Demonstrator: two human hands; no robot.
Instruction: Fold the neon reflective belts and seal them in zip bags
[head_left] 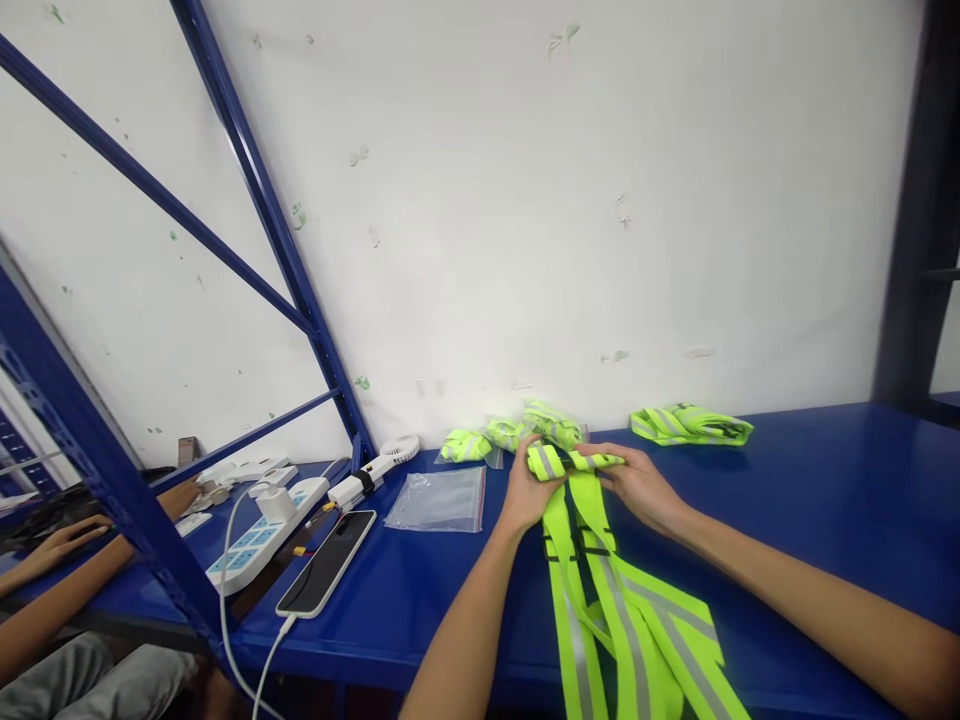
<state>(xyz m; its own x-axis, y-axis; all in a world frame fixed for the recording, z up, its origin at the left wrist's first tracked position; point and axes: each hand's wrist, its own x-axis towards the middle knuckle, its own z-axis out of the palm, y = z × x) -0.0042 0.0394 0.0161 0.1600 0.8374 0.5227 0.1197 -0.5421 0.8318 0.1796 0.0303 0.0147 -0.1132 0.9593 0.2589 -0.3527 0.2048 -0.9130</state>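
A neon yellow-green reflective strap vest (622, 610) with grey stripes lies on the blue table (810, 490), its long straps running toward me. My left hand (527, 492) and my right hand (636, 484) both grip its far end, which is folded over into a small roll. Fingers of both hands are closed around that fold.
Several folded neon vests (525, 432) lie by the wall, another (690, 424) to the right. A clear zip bag (441, 499), a phone (327, 563) on a cable, a power strip (259, 536) and a small white fan (386, 459) sit left. Another person's arms (67, 560) rest beyond the blue shelf post (112, 470).
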